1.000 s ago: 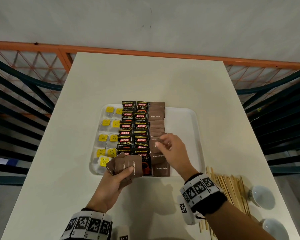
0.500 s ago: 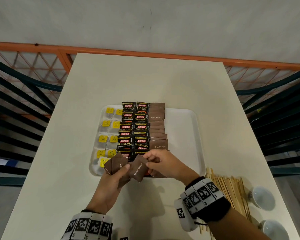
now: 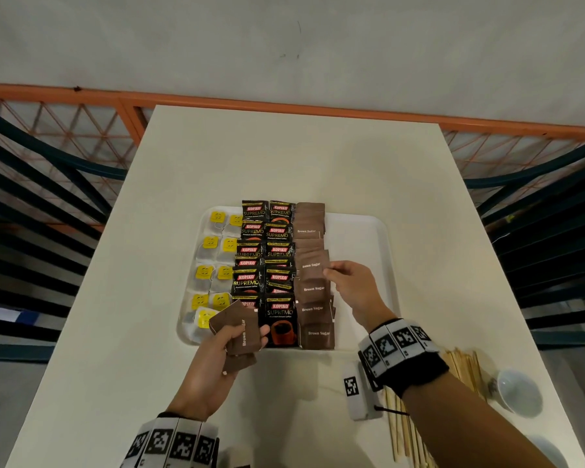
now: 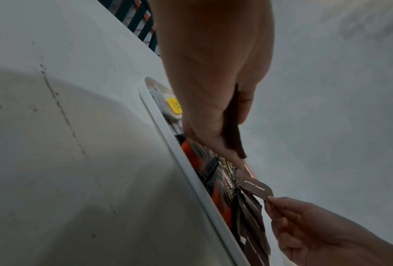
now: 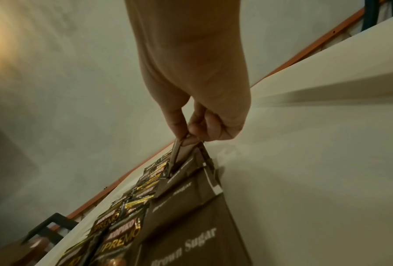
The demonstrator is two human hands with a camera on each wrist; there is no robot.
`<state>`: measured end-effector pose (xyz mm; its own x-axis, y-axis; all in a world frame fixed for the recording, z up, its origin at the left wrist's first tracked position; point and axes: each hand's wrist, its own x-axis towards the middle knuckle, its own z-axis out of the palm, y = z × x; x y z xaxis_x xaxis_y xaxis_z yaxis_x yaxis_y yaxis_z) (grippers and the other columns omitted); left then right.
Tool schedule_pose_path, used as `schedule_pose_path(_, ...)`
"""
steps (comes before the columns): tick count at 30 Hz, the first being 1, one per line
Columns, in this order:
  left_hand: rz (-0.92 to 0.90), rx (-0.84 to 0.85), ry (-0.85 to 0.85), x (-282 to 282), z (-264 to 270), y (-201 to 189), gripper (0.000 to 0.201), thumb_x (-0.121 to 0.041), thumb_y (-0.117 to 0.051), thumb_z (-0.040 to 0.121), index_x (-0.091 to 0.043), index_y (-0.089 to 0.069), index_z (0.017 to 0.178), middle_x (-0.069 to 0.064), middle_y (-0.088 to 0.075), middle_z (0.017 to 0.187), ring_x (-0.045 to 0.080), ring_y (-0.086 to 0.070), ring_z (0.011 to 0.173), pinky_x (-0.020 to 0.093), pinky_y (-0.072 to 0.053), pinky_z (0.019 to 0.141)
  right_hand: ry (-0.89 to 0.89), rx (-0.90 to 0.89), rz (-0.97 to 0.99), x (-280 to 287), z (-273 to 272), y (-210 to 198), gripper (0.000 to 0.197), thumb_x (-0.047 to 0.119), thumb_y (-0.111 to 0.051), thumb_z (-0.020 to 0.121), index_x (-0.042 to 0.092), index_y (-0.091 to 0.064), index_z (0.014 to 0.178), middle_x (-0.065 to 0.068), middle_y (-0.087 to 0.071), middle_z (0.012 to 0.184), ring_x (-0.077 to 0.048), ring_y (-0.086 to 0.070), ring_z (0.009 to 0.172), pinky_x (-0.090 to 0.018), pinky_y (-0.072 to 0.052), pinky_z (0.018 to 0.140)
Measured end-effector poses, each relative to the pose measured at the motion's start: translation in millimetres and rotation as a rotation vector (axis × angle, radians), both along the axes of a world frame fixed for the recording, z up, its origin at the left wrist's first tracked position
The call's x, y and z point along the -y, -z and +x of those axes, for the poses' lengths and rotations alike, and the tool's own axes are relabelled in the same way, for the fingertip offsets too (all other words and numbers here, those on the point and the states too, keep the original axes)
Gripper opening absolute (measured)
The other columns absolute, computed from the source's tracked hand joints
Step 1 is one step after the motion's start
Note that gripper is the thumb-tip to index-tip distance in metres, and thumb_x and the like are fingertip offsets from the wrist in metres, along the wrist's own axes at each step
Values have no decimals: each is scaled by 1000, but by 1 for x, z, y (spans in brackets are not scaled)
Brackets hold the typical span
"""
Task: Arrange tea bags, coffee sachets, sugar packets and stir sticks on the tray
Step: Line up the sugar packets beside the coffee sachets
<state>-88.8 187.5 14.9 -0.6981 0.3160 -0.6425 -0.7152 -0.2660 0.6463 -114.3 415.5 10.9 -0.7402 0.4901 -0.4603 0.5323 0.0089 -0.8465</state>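
Note:
A white tray (image 3: 362, 231) on the table carries yellow-tagged tea bags (image 3: 217, 244) at the left, two columns of black coffee sachets (image 3: 264, 255) in the middle and a column of brown sugar packets (image 3: 313, 309) beside them. My left hand (image 3: 240, 332) grips a small fan of brown sugar packets (image 3: 242, 336) over the tray's near edge. My right hand (image 3: 331, 273) pinches one brown sugar packet (image 3: 313, 265) by its right edge, over the middle of the sugar column. The right wrist view has that packet (image 5: 179, 151) tilted up between thumb and fingers. Wooden stir sticks (image 3: 463, 366) lie on the table at the lower right.
Two white cups (image 3: 517, 393) stand at the table's right front corner beyond the sticks. The tray's right part (image 3: 358, 251) holds nothing. An orange railing (image 3: 284, 108) and dark slatted chairs (image 3: 554, 238) border the table.
My right hand drew one sugar packet from the fan in my left hand and carried it away from me to the middle of the sugar column. The left hand stayed in place.

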Motion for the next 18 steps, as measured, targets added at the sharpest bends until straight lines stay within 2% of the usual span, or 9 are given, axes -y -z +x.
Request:
schedule_pose_path(3, -27, -15, 10, 0, -1, 0, 29, -6, -42, 92, -7, -58, 116, 21, -72, 93, 23, -71, 79, 32, -51, 79, 24, 5, 51, 0, 0, 9, 9, 8, -61, 84, 10, -66, 91, -3, -66, 89, -15, -59, 81, -21, -44, 69)
schedule_pose_path(5, -56, -31, 24, 0, 0, 0, 30, -6, -45, 91, -8, -59, 118, 21, -71, 96, 23, -70, 82, 33, -48, 78, 17, 12, 113, 1, 0, 12, 8, 11, -61, 84, 12, -65, 91, -2, -66, 90, -16, -60, 85, -22, -45, 69)
schedule_pose_path(9, -105, -54, 25, -1, 1, -1, 27, -5, -50, 90, -15, -62, 112, 17, -73, 95, 26, -67, 86, 33, -46, 72, 1, 17, 235, 5, 1, 13, 14, 13, -64, 83, 11, -62, 97, 6, -59, 80, -16, -58, 82, -20, -46, 67)
schedule_pose_path(12, -113, -73, 17, -3, 2, -1, 28, -2, -53, 88, -22, -64, 104, 4, -75, 85, 21, -65, 83, 31, -46, 70, -29, 0, 344, 8, 4, 10, 23, 15, -65, 83, 11, -58, 105, 4, -55, 86, -13, -52, 85, -13, -40, 65)
schedule_pose_path(13, -114, -83, 22, -3, 2, 0, 30, -2, -54, 87, -23, -63, 105, 1, -75, 84, 19, -65, 82, 32, -46, 72, -66, -17, 395, 12, 6, 6, 25, 16, -64, 84, 12, -57, 107, 2, -53, 92, -11, -50, 85, -8, -36, 64)
schedule_pose_path(15, -117, -103, 41, -4, 3, 1, 33, -2, -56, 86, -20, -62, 112, 0, -75, 87, 18, -65, 81, 32, -48, 72, -192, -73, 415, 23, 9, -6, 22, 19, -61, 87, 15, -58, 109, 1, -55, 100, -4, -49, 83, -5, -37, 65)
schedule_pose_path(18, -121, -128, 58, -6, 3, 4, 36, -1, -58, 84, -13, -60, 117, 3, -74, 87, 16, -67, 75, 29, -50, 63, -562, -100, 278, 41, 15, -21, 28, 29, -59, 88, 19, -61, 114, 2, -62, 112, -5, -54, 95, -9, -40, 76)
